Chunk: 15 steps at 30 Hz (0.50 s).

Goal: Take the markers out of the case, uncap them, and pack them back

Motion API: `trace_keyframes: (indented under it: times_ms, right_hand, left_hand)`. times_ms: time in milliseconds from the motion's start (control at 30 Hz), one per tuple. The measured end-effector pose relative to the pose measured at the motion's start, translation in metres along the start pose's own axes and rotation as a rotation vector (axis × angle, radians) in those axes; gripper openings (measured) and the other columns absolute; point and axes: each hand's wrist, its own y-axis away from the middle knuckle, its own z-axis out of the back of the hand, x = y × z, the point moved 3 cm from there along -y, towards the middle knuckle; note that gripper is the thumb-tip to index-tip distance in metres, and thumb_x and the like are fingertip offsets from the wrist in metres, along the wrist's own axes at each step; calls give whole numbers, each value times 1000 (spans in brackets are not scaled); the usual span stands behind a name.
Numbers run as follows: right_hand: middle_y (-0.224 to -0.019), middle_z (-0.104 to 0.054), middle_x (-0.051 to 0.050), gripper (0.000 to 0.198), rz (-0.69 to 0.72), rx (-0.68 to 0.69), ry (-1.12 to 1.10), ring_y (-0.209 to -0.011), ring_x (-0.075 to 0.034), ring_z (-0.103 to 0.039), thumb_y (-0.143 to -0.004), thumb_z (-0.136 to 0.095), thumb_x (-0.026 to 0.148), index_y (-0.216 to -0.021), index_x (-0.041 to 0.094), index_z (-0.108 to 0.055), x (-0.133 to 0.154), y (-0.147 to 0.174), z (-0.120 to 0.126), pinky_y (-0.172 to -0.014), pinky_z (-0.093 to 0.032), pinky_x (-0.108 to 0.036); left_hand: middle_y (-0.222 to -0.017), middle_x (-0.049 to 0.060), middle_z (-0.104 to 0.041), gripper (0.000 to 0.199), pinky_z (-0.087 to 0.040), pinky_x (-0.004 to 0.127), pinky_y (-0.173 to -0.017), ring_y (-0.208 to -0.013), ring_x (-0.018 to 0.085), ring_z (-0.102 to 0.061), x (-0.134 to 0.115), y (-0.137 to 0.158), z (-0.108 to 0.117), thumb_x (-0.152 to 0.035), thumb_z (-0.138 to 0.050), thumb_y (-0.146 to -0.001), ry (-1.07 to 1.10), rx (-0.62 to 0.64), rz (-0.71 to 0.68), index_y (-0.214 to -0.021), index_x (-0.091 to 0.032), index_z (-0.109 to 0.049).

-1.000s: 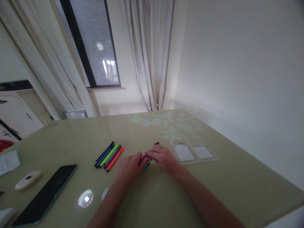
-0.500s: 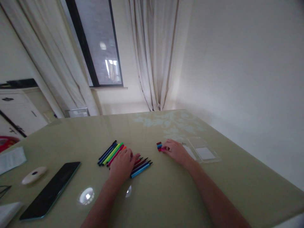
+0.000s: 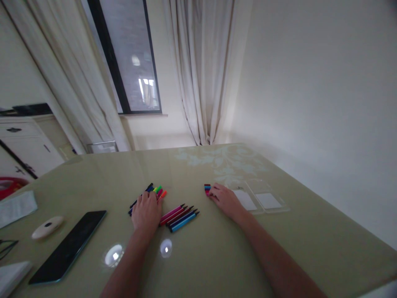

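Note:
My left hand lies over a group of capped felt-tip pens, its fingers curled down on them. An orange pen sticks out beside the thumb; how many pens the fingers grip is hidden. To the right of this hand lie several uncapped felt-tip pens in pink, red, dark and blue, tips pointing up and right. My right hand has its fingers closed at a small row of loose pen caps, dark red, blue and pink. The fingertips cover part of the row.
A clear plastic case with white inserts lies open right of my right hand. On the left are a black phone, a pale oval mouse, a white cloth or paper and a white object. A wall borders the table's right side.
My left hand has moved left, off the uncapped pens and onto the capped group. More of the pink and red pens now shows. The caps by my right hand sit more evenly in line.

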Motion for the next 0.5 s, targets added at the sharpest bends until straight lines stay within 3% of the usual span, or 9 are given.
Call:
trace_keyframes:
  times_ms: [267, 400, 500]
  right_hand:
    - [-106, -69, -8, 12, 107, -78, -32, -102, -20, -66, -100, -61, 21, -102, 18, -73, 22, 2, 0, -91, -52, -32]
    - [-122, -69, -11, 36, 187, -168, -97, -114, -23, -65, -101, -62, 31, -135, 20, -62, 41, 6, -1, -98, -53, -36]
    - [-114, -72, -9, 30, 259, -180, -108, -105, -21, -67, -104, -56, 32, -131, 22, -64, 51, 8, -3, -93, -54, -33]
  left_hand:
    - [-115, 14, -64, 28, -47, 42, -90, -110, 31, -58, -10, -1, 0, -37, -49, -103, 100, -60, -111, -105, -18, -69]
    - [-106, 9, -68, 21, -47, 36, -89, -99, 24, -63, -35, 3, 4, -30, -47, -105, 372, -27, -344, -103, -19, -64]
    - [-103, 6, -70, 18, -47, 34, -87, -96, 22, -64, -55, 15, 8, -28, -45, -105, 510, 18, -511, -103, -21, -61]
